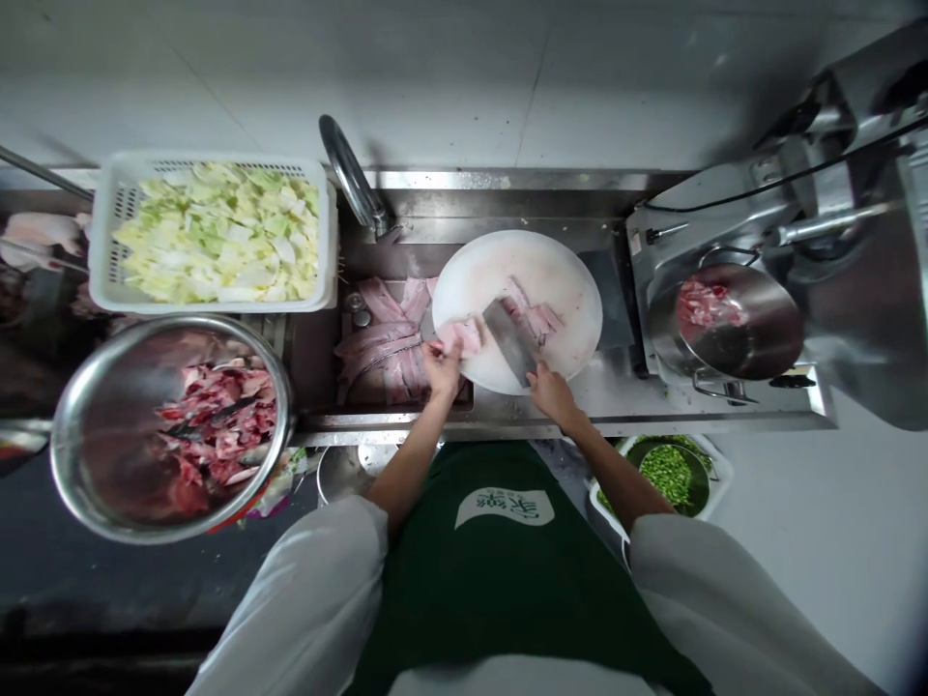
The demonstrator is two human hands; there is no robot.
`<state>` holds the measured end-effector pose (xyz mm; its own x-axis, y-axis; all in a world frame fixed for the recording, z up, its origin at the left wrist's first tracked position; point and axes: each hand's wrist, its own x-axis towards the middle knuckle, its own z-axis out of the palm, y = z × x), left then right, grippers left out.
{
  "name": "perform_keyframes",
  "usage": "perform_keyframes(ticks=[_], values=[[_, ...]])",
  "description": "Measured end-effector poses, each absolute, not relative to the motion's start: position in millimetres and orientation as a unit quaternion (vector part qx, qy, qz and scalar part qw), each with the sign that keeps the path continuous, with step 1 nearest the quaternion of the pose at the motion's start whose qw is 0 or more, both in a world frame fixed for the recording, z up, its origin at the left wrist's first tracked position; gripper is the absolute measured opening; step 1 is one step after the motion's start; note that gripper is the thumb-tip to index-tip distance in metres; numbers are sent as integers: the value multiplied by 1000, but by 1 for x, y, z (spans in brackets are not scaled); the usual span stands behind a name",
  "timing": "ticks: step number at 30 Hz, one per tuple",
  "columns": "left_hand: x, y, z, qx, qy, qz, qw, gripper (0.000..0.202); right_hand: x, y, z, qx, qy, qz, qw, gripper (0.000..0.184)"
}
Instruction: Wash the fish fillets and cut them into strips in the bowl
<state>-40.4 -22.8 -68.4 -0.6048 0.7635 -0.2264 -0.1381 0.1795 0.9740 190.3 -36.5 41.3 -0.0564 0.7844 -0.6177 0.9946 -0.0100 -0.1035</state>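
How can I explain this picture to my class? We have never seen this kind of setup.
There is no machine: you see a person's own left hand and right hand, both bare. The single picture comes from a camera worn on the head, looking forward and down, so the green apron shows below. The right hand grips a cleaver over a round white board, where cut pink pieces lie. The left hand holds a pale slice at the board's left edge. Beside that edge lie pink strips. Farther left are a white basket of chopped leaves and a steel bowl of raw meat.
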Motion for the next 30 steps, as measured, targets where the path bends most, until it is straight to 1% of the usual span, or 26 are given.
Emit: perform_keyframes(ticks=[2, 3, 4, 5, 7, 8, 9, 12, 14, 17, 20, 25, 27, 30], values=[[-19, -34, -68, 234, 669, 546, 447, 59, 195, -28, 42, 677, 661, -260, 191, 34], [-15, -41, -67, 254, 671, 516, 467, 56, 195, -26, 43, 679, 660, -259, 191, 34], [-15, -48, -65, 294, 677, 491, 463, 50, 195, -24, 44, 677, 662, -257, 193, 33], [-19, -53, -64, 347, 686, 476, 428, 44, 194, -25, 45, 671, 668, -255, 194, 33], [-32, -54, -63, 468, 687, 466, 302, 32, 190, -29, 49, 659, 683, -246, 197, 34], [-38, -50, -64, 528, 671, 458, 245, 27, 186, -33, 51, 650, 692, -242, 199, 34], [-43, -42, -66, 585, 646, 443, 209, 23, 182, -36, 53, 641, 701, -240, 201, 35], [-44, -16, -76, 723, 560, 357, 193, 13, 173, -46, 61, 609, 720, -254, 213, 35], [-40, -4, -84, 766, 528, 309, 198, 12, 173, -52, 67, 598, 723, -268, 219, 33], [-35, 0, -93, 775, 526, 296, 189, 15, 174, -54, 71, 602, 708, -287, 234, 29], [-36, -3, -97, 775, 524, 297, 191, 16, 159, -34, 63, 595, 708, -301, 233, 29], [-39, -3, -98, 760, 513, 323, 235, 13, 120, 16, 38, 581, 745, -298, 138, 34], [-39, -4, -97, 742, 520, 343, 247, 15, 131, 14, 37, 582, 738, -307, 151, 34], [-44, -10, -98, 716, 538, 365, 256, 15, 170, -12, 47, 590, 711, -317, 216, 32]])
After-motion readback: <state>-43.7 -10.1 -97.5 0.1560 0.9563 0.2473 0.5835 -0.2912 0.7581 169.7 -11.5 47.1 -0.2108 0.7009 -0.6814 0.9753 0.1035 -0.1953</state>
